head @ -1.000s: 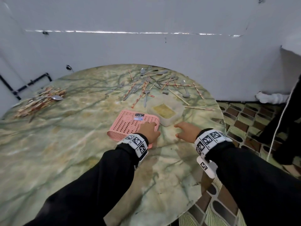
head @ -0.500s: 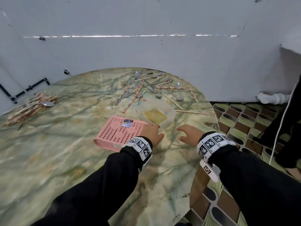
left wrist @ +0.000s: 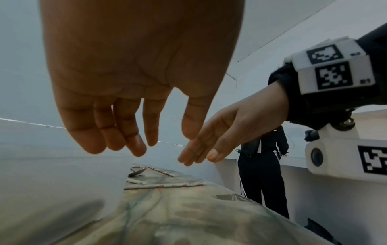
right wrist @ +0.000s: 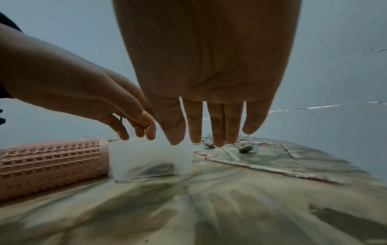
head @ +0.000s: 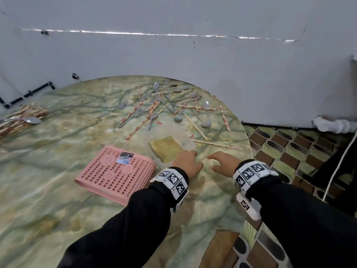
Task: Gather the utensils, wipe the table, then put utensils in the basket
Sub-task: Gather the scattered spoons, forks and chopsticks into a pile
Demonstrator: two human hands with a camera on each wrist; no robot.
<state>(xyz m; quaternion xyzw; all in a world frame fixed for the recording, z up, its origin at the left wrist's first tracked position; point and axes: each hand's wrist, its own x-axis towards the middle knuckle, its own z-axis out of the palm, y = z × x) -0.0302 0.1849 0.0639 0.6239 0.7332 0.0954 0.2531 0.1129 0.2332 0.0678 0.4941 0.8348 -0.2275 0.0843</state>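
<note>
Utensils (head: 164, 105): forks, spoons and paper-wrapped chopsticks lie scattered at the upper centre of the head view, on the far part of my round marble table (head: 58, 209). A second heap of wrapped chopsticks (head: 21, 118), with one spoon (head: 31, 120) on top, sits at the left edge. The pink basket (head: 116, 173) lies upside down at centre left, its latticed base and a label facing up. Just right of it stands a clear plastic tub (right wrist: 150, 159) holding a yellow cloth (head: 167, 148). My left hand (head: 188, 164) hangs at the tub's near rim, fingers relaxed and slightly bent, gripping nothing; I cannot tell whether the fingertips touch the rim. My right hand (head: 224, 163) hovers palm-down beside it, above the table, fingers straight and loosely spread, empty. At the right of the left wrist view a person in dark clothes (left wrist: 262, 165) stands beyond the table.
</note>
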